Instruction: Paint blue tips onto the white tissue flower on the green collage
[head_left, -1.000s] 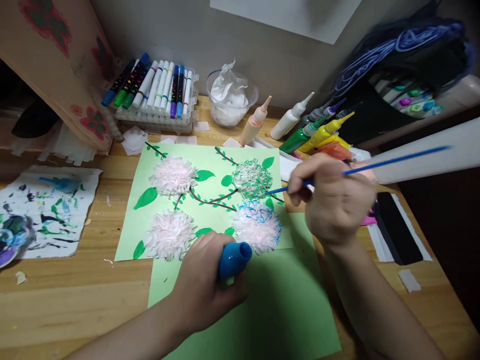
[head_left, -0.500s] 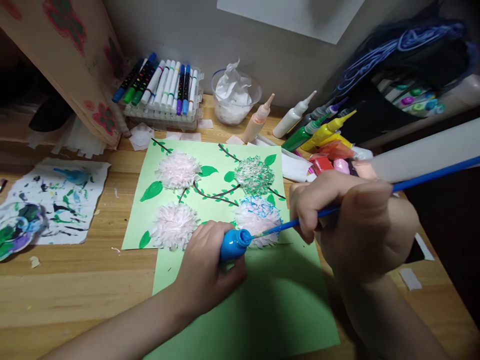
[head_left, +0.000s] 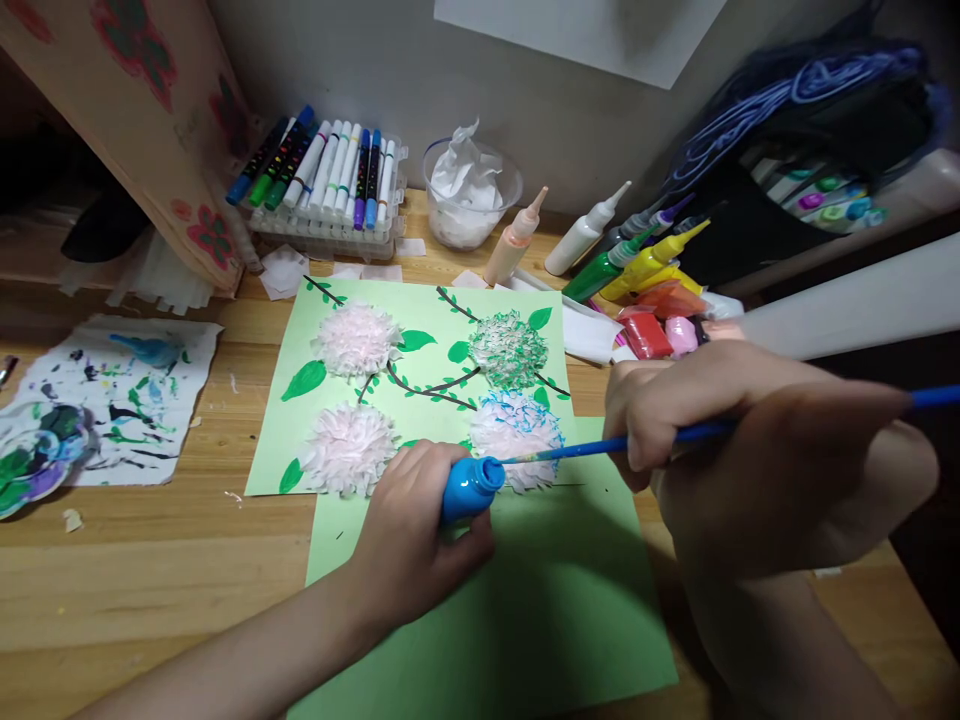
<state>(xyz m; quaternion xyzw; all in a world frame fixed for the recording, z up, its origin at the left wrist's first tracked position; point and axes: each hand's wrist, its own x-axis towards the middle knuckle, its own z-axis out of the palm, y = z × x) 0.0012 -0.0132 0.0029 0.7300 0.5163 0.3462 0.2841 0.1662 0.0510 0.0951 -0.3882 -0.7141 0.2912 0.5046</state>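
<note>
My left hand (head_left: 420, 530) is wrapped round a small blue paint bottle (head_left: 471, 487), uncapped and tilted with its mouth toward the right. In my right hand (head_left: 750, 460) is a paintbrush (head_left: 585, 449) with a blue handle, its tip at the bottle's mouth. Behind them lies a light green paper (head_left: 262, 460) bearing ruffled paper flowers. The lower right flower (head_left: 517, 435) is pale pink with blue along its upper edges. Above it, another flower (head_left: 510, 350) has green-painted tips. Two flowers on the left, the upper one (head_left: 358, 340) and the lower one (head_left: 349, 450), are pale pink.
A second green sheet (head_left: 570, 620) lies under my hands. Paint bottles (head_left: 600, 265) stand at the back right, beside a clear bowl (head_left: 469, 215) of tissue. Markers (head_left: 337, 175) rest on a case at the back left. A paint palette (head_left: 37, 460) and stained paper (head_left: 150, 400) lie left.
My right hand has shifted right and tilted the brush flatter. The brush tip has drawn slightly back to the bottle's mouth. My left hand and the bottle have hardly moved.
</note>
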